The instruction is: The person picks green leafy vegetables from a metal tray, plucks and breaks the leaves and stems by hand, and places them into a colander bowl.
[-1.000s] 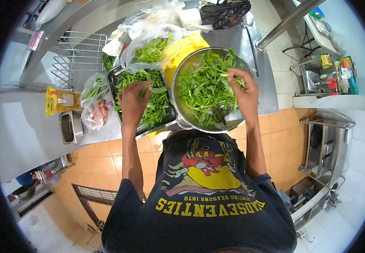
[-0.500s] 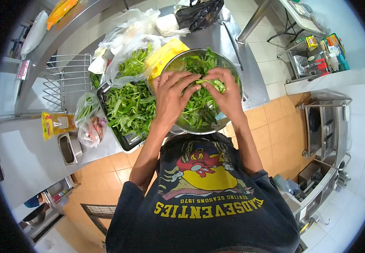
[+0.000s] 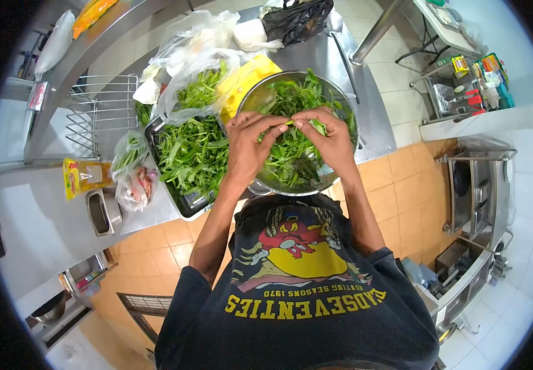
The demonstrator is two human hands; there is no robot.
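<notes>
Over the round metal strainer [image 3: 266, 81], my left hand [image 3: 251, 145] and my right hand [image 3: 328, 139] meet at their fingertips. Both pinch one green stem [image 3: 289, 122] between thumbs and forefingers. Leafy greens [image 3: 291, 163] lie in the strainer under the hands. To the left, a rectangular metal tray [image 3: 154, 131] holds more leafy greens [image 3: 189, 154]; its lower corner shows bare metal. An open clear plastic bag [image 3: 180, 114] with greens rests behind the tray, beside a yellow cloth or bag [image 3: 241, 80].
A wire rack [image 3: 103, 114], a yellow packet [image 3: 84, 179], a small metal container [image 3: 103, 213] and a bag of reddish items [image 3: 135, 185] are at the left. A black plastic bag [image 3: 297, 21] and a long-handled ladle [image 3: 345, 65] lie at the back.
My left hand has moved right from over the tray to the strainer, and my right hand has moved left to meet it. Both now grip the stem.
</notes>
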